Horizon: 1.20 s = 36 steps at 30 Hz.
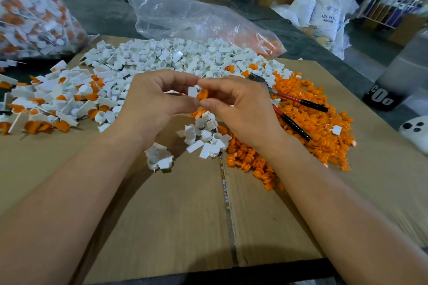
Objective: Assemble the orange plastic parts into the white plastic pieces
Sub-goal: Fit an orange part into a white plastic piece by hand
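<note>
The left hand [150, 97] pinches a white piece [192, 91]. The right hand [238, 106] pinches an orange part [202, 94] touching it, above the cardboard [185, 215]. Pliers [294, 109] lie right on the orange pile [324, 127].

2 hands, left hand [150, 102] and right hand [238, 111], pinch 1 white piece [192, 91] and 1 orange part [202, 95] — around them 3 heaps [176, 58], 2 clear bags [196, 18], 1 pair of pliers [301, 100].

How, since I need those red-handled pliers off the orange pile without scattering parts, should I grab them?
Grip both handles of the pliers at their black-sleeved ends, coming from above on the right. They splay that way atop the orange parts, while the metal head lies by the right hand.
</note>
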Tool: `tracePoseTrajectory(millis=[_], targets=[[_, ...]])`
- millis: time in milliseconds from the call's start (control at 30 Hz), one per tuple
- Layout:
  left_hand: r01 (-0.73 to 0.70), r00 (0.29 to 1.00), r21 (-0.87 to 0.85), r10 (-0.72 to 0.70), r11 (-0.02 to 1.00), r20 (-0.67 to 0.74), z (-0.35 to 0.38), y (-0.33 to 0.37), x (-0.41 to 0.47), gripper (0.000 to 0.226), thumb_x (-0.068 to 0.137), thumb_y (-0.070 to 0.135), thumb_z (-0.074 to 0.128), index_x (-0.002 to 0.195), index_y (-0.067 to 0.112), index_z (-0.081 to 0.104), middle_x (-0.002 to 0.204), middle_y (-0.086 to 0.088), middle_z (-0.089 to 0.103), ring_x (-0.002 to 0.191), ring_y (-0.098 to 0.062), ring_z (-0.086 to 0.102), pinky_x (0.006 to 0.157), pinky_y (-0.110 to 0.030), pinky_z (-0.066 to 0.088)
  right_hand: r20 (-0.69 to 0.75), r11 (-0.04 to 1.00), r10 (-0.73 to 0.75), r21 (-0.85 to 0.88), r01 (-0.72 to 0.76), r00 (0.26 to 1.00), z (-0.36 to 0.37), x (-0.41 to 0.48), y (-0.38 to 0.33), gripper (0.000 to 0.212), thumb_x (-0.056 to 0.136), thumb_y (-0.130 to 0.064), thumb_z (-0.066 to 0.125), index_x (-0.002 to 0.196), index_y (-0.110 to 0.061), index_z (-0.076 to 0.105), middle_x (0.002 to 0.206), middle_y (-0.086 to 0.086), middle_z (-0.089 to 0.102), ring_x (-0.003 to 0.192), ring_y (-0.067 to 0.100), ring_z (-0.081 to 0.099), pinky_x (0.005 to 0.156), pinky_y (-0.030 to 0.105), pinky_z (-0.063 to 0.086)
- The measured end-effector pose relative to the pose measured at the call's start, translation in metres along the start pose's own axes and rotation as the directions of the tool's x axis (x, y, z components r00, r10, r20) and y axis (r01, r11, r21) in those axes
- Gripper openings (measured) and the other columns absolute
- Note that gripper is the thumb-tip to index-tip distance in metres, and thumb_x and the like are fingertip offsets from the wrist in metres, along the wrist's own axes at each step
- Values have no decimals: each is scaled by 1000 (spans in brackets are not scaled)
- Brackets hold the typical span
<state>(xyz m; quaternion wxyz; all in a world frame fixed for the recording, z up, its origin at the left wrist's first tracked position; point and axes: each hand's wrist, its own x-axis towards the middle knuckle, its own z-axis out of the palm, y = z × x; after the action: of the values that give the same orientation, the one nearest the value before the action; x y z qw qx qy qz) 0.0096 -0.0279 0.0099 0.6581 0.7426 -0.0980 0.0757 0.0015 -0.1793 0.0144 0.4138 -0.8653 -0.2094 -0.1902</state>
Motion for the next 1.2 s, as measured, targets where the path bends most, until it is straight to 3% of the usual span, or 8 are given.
tracePoseTrajectory(millis=[167, 367, 567, 667, 800, 1000, 1100, 1200], targets=[[28, 999, -89, -27, 996, 18, 1, 0, 0, 32, 67, -8, 72, 82, 20, 70, 78, -11, 58, 70, -22, 64, 65, -23, 57, -24, 997, 15, 79, -13, 1000, 0, -1, 2, 31, 78, -5, 69, 109, -5, 66, 95, 5, 69, 88, 15, 65, 85, 33, 53], [87, 996, -197, -80, 976, 41, 2, 2, 0, 31, 49, 10, 70, 80, 13, 68, 72, -8, 54, 58, -10, 64, 59, -19, 54, 21, 997, -32, 68, 31, 999, 1, 0, 5, 32, 77, -6, 71, 109, -5, 66, 92, 3, 67, 87, 16, 64, 83, 32, 52], [107, 994, -198, -105, 974, 19, 1, 2, 1, 37, 44, 11, 72, 80, 14, 68, 71, -5, 53, 63, -12, 61, 61, -20, 54, 3, 984, -3, 177, 2, 1000, 3, 1, 7, 34, 76, -5, 71, 109, -5, 66, 90, 2, 66, 85, 12, 66, 81, 26, 54], [172, 985, -294, -163, 940, 56, 1, 2, 2, 35, 46, 5, 70, 81, 9, 68, 73, -8, 60, 65, -15, 65, 60, -19, 54, -31, 981, -13, 195, 19, 999, 3, 1, 8, 30, 74, -4, 73, 103, -6, 68, 87, 3, 67, 82, 14, 67, 79, 30, 55], [279, 960, -433, -249, 857, 128, -1, 4, 3, 17, 53, -5, 65, 69, 0, 69, 64, -10, 69, 61, -17, 69, 58, -19, 54, -85, 973, -25, 225, 44, 996, 2, 1, 8, 35, 73, -4, 73, 106, -11, 63, 87, 1, 66, 81, 11, 66, 77, 25, 55], [239, 971, -420, -216, 876, 102, 3, 5, -1, 9, 52, 4, 66, 53, 10, 72, 63, -7, 70, 63, -17, 70, 59, -21, 56, -129, 976, -20, 211, 47, 992, 2, 1, 9, 35, 71, -4, 74, 105, -5, 65, 85, -3, 64, 80, 7, 65, 75, 20, 54], [221, 974, -397, -218, 891, 54, 6, 3, -2, 8, 55, 2, 68, 53, 10, 71, 60, -6, 69, 61, -18, 69, 58, -22, 56, -137, 982, 0, 189, 26, 991, 4, 0, 8, 29, 71, -6, 75, 99, -4, 69, 80, -5, 65, 76, 7, 65, 73, 24, 56], [229, 971, -372, -239, 900, 19, 8, 1, -2, 9, 66, -6, 69, 72, 0, 67, 62, -8, 70, 61, -19, 70, 60, -24, 57, -140, 995, -52, 81, 64, 989, 5, -1, 8, 22, 71, -9, 75, 92, -3, 72, 80, 7, 70, 75, 18, 67, 71, 38, 56]])
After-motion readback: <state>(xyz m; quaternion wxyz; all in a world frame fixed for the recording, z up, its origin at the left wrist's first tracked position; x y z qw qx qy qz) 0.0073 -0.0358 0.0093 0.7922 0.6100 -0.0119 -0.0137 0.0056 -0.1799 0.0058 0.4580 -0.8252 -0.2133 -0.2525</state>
